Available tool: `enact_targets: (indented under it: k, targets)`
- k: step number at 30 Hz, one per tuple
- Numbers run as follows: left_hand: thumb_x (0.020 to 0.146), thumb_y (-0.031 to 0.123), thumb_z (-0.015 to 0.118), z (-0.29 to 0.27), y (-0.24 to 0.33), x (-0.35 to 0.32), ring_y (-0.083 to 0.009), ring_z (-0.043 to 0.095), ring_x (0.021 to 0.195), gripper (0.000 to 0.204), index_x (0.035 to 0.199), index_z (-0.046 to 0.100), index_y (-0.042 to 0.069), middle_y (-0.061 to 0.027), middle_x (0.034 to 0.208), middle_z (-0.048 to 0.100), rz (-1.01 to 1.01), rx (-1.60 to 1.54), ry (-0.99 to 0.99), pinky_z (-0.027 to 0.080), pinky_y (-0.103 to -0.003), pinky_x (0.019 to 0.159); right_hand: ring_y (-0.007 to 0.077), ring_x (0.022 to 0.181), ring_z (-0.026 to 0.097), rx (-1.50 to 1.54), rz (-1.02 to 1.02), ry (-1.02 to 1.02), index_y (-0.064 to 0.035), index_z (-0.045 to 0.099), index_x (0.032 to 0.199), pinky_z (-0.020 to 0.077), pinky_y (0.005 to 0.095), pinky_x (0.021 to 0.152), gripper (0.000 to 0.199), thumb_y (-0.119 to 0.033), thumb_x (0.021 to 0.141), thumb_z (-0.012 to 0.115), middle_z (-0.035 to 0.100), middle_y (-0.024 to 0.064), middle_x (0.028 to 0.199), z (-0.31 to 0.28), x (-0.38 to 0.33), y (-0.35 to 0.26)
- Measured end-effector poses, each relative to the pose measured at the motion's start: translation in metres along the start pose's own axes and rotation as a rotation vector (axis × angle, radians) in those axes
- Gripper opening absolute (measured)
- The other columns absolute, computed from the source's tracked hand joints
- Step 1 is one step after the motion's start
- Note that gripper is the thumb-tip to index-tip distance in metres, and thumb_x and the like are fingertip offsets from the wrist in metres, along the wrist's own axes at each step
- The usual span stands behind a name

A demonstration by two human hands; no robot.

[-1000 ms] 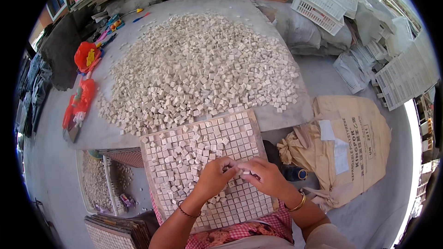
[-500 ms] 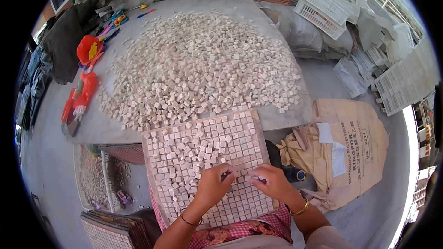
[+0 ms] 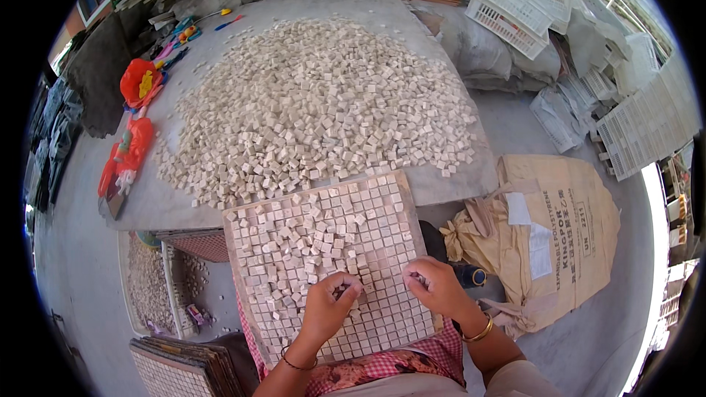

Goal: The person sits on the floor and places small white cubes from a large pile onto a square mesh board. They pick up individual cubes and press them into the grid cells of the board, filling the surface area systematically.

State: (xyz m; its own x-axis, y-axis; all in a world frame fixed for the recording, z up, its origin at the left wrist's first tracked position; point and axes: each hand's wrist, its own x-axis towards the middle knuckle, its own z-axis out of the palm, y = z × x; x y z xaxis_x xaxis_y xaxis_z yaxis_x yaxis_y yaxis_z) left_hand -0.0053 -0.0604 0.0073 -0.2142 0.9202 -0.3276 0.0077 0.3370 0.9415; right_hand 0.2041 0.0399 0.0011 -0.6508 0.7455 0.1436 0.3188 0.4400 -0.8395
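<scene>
Left, see red bundle (image 3: 134,143) on worktop (image 3: 452,187), then heap of stone cubes (image 3: 323,103); right, far white crates (image 3: 507,13), near tan sack (image 3: 577,246). Near middle, find tray (image 3: 407,197), littered left with loose pale tiles (image 3: 318,237), tidily gridded right; above it, left hand (image 3: 329,304) and right hand (image 3: 440,290) with curled fingers (image 3: 423,266), cannot tell if gripping

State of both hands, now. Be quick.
Left hand: curled over the tray; cannot tell whether it holds anything.
Right hand: also curled; cannot tell whether anything is inside.
</scene>
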Motion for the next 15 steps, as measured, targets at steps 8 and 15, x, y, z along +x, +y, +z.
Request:
enact_targets:
  k: [8, 15]
  targets:
    - [0.091, 0.008, 0.061, -0.001, -0.003, -0.003, -0.0036, 0.053, 0.067, 0.011, 0.087, 0.065, -0.001, -0.0007, 0.077, 0.064, 0.02, -0.047, 0.01, 0.042, -0.019, 0.059, 0.0322, 0.076, 0.06, -0.255, -0.007, -0.05, -0.0039, 0.059, 0.09, 0.048, 0.0383, 0.066, 0.015, -0.01, 0.08, 0.069, 0.058, 0.0122, 0.083, 0.018, -0.006, -0.008]
    - [0.091, 0.007, 0.061, 0.0, 0.0, -0.006, -0.0022, 0.048, 0.064, 0.01, 0.086, 0.064, -0.001, 0.0026, 0.072, 0.059, 0.052, -0.046, 0.024, 0.038, -0.019, 0.056, 0.0337, 0.076, 0.059, -0.31, 0.033, -0.049, -0.0021, 0.057, 0.092, 0.0481, 0.0401, 0.065, 0.019, -0.015, 0.082, 0.068, 0.058, 0.0142, 0.084, 0.027, -0.005, -0.014]
